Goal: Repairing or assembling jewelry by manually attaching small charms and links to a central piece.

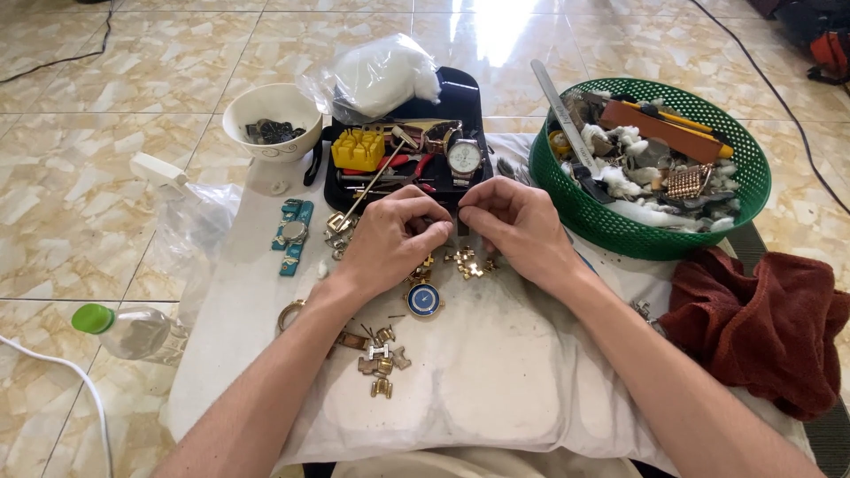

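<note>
My left hand (394, 235) and my right hand (513, 221) meet over a white cloth (478, 372), fingertips pinched together on something small that the fingers hide. Just below them lies a gold watch with a blue dial (423, 299), its bracelet running up under my left hand. Loose gold bracelet links (467, 264) sit under my right fingers. More gold links (381, 358) lie nearer to me beside my left forearm.
A black tray (469, 97) behind holds a silver watch (464, 158), a yellow block (358, 149) and small tools. A white bowl (270, 111), a teal watch (292, 235), a green basket (699, 235) of parts, a red-brown towel (766, 323) and a plastic bottle (133, 329) surround the cloth.
</note>
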